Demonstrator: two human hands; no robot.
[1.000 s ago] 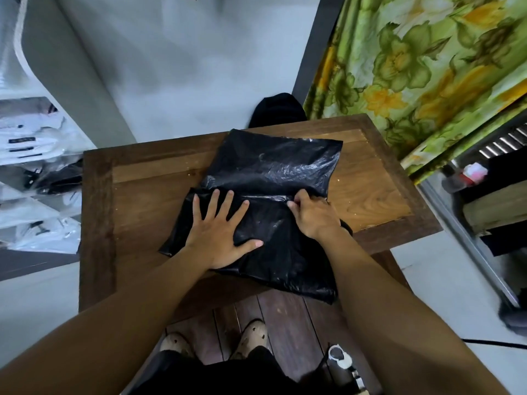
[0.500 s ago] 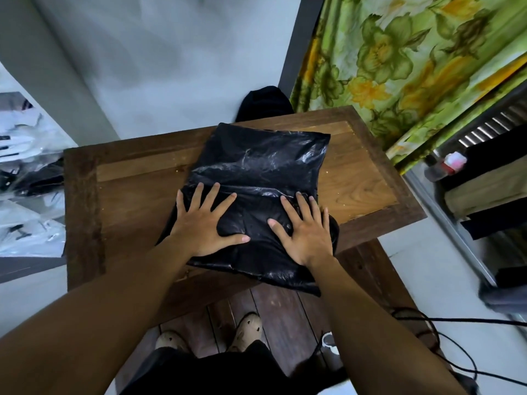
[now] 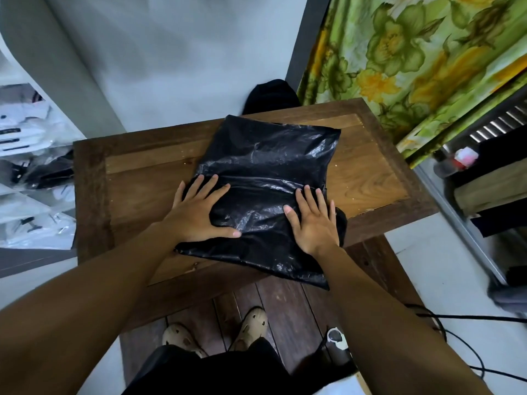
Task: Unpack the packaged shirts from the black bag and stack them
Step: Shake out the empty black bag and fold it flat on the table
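A: Well, where was the bag (image 3: 265, 172) lying?
B: Flat on the desk (image 3: 137, 178), its long axis running near to far, the far end leaning slightly right, a near corner overhanging the edge. Which end opened, I couldn't tell.
A: And the hands?
B: Both were spread flat, pressing its near half: left hand (image 3: 196, 215), right hand (image 3: 316, 223).
A: The risk?
B: Slick plastic; a pull toward the overhang could have slid everything off.

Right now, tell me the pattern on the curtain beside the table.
Green with large yellow and green flowers, seen best in the head view.
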